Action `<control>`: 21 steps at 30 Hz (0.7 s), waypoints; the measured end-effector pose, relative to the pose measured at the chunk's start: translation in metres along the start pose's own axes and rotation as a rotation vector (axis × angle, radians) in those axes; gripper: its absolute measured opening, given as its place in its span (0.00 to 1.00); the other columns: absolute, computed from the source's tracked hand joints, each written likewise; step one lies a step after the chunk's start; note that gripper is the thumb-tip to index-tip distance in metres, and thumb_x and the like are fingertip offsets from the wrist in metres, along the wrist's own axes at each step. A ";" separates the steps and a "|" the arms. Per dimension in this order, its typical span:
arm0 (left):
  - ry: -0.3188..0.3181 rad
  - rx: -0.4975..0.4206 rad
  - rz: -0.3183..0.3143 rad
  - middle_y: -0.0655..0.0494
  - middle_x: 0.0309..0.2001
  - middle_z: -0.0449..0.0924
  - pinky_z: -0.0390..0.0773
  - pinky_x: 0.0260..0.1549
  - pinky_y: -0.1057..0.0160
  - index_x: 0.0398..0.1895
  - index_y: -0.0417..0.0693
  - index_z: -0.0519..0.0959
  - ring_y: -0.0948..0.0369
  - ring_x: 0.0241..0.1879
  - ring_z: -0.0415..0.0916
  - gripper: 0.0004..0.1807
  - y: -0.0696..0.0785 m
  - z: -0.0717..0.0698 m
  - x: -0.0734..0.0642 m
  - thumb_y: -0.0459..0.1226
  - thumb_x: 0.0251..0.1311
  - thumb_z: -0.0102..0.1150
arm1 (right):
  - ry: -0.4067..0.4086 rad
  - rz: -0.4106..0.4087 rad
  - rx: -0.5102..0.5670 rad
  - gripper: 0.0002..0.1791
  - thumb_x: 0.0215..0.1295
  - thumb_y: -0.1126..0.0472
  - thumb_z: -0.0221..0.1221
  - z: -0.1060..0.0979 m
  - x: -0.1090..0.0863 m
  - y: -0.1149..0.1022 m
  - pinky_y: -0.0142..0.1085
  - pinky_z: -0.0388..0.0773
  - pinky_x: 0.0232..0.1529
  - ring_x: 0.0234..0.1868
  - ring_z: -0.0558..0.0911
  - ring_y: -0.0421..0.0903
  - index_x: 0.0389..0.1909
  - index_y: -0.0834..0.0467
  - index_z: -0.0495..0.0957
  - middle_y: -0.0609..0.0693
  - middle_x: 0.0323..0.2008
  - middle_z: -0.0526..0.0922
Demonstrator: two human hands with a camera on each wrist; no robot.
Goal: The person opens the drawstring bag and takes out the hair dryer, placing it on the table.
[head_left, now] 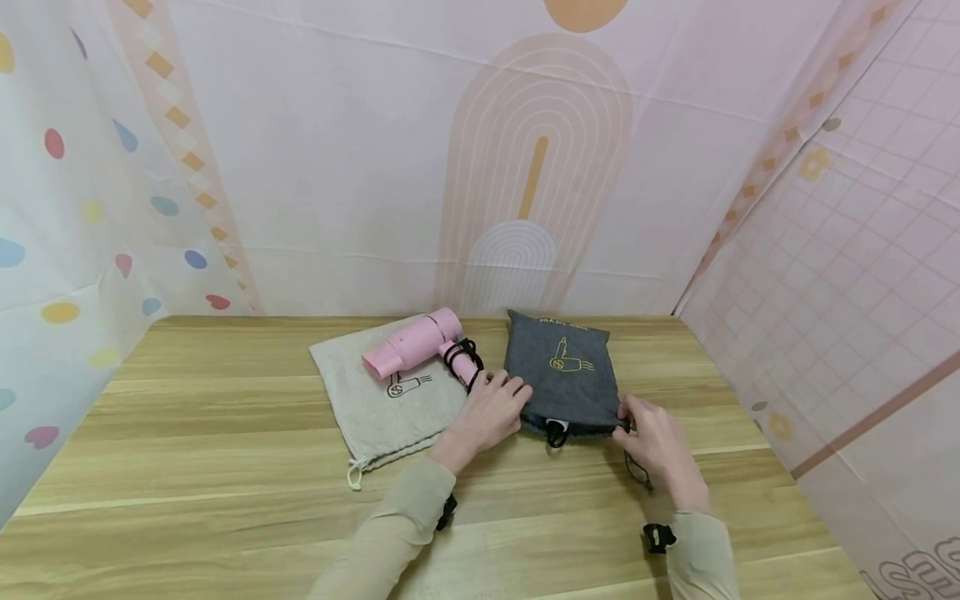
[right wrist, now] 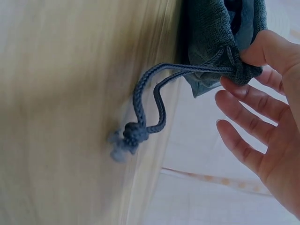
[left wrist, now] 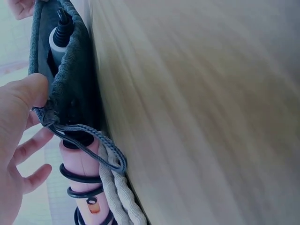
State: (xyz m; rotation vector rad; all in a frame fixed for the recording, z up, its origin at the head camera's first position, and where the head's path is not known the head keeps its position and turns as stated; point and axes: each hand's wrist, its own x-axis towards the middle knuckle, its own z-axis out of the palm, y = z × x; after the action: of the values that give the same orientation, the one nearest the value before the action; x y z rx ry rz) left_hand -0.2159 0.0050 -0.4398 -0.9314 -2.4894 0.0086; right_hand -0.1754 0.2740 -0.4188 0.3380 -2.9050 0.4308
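A dark grey drawstring bag [head_left: 585,392] with a yellow hair dryer print lies flat, its mouth facing me. My left hand [head_left: 491,411] pinches the left corner of the mouth between thumb and fingers. At the right corner, my right hand [head_left: 657,437] pinches the fabric by the drawstring [right wrist: 161,105], whose knotted end hangs free. Inside the parted mouth shows a pale handle end [left wrist: 57,50] with a black coiled cord sleeve; the rest is hidden in the bag. Beside my left hand is the handle of a pink hair dryer [head_left: 412,343], wrapped in black cord.
Under the pink hair dryer lies a light grey drawstring bag [head_left: 375,429] with a black print and a white cord. Both bags are on a wood-grain table [head_left: 225,467]. Patterned cloth walls [head_left: 337,167] stand behind and at both sides.
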 end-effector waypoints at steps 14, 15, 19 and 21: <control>0.089 -0.029 0.076 0.61 0.34 0.77 0.75 0.47 0.55 0.36 0.55 0.75 0.59 0.38 0.75 0.09 -0.004 0.003 -0.004 0.40 0.52 0.62 | 0.004 -0.014 -0.001 0.09 0.52 0.66 0.64 0.001 -0.002 0.005 0.32 0.64 0.23 0.24 0.69 0.40 0.32 0.56 0.74 0.47 0.27 0.77; 0.099 -0.028 0.080 0.61 0.33 0.77 0.75 0.47 0.55 0.36 0.55 0.75 0.59 0.37 0.75 0.08 -0.004 0.002 -0.005 0.40 0.52 0.62 | 0.006 -0.014 0.001 0.09 0.52 0.66 0.64 0.001 -0.002 0.006 0.32 0.64 0.23 0.24 0.69 0.40 0.33 0.56 0.74 0.48 0.27 0.77; 0.127 -0.026 0.089 0.62 0.32 0.77 0.75 0.45 0.56 0.34 0.55 0.75 0.60 0.35 0.75 0.07 -0.003 0.003 -0.005 0.40 0.52 0.61 | 0.022 -0.007 0.004 0.10 0.51 0.68 0.64 0.001 -0.002 0.007 0.33 0.66 0.23 0.25 0.71 0.40 0.32 0.56 0.74 0.49 0.28 0.78; 0.127 -0.033 0.093 0.62 0.31 0.77 0.74 0.43 0.56 0.33 0.54 0.75 0.60 0.34 0.75 0.06 -0.002 0.003 -0.005 0.40 0.52 0.61 | 0.032 -0.003 -0.007 0.10 0.50 0.69 0.64 0.001 -0.001 0.007 0.34 0.67 0.23 0.25 0.72 0.41 0.32 0.57 0.74 0.49 0.29 0.79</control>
State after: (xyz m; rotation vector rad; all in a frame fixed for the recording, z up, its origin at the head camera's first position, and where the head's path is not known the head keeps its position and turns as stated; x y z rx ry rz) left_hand -0.2156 0.0008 -0.4442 -1.0286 -2.3350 -0.0586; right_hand -0.1761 0.2805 -0.4222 0.3310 -2.8736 0.4222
